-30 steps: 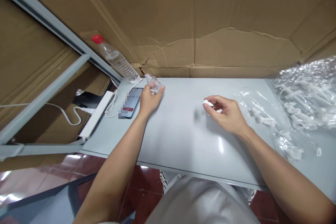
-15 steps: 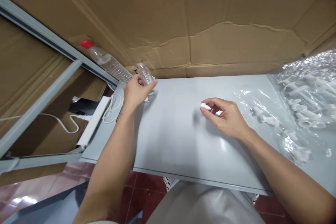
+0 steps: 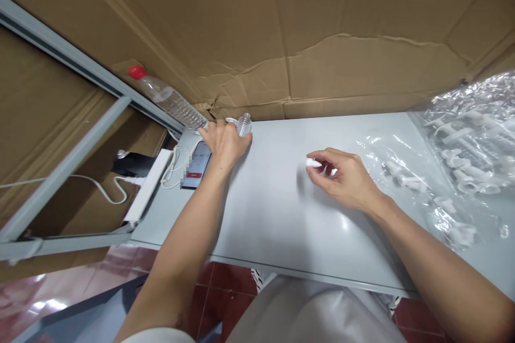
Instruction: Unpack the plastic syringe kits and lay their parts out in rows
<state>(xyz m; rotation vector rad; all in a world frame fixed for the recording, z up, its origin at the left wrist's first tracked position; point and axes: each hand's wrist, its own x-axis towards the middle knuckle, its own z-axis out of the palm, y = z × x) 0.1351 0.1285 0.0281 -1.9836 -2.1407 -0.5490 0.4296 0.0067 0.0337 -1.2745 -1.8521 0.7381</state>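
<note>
Over the back left of the table, my left hand [image 3: 225,142] is palm down, its thumb and index finger closed about a small clear plastic bottle [image 3: 244,124]. The bottle's neck points up; its lower part is hidden by the thumb. A small white part [image 3: 231,120] shows just behind the knuckles. Above the middle of the table, my right hand [image 3: 341,174] pinches a small white pointed plastic piece [image 3: 313,163] between thumb and fingertips. Beside my left wrist lies a phone [image 3: 197,165] with its screen lit.
A larger water bottle with a red cap [image 3: 173,99] leans at the back left. A white power strip [image 3: 148,185] and cables lie at the left edge. Clear bags of white plastic parts [image 3: 462,171] cover the right side. Cardboard [image 3: 341,75] walls the back of the grey table [image 3: 265,209].
My left hand has moved right and turned palm down, bringing the small bottle from tilted to nearly upright. The phone has come into view. My right hand has barely moved.
</note>
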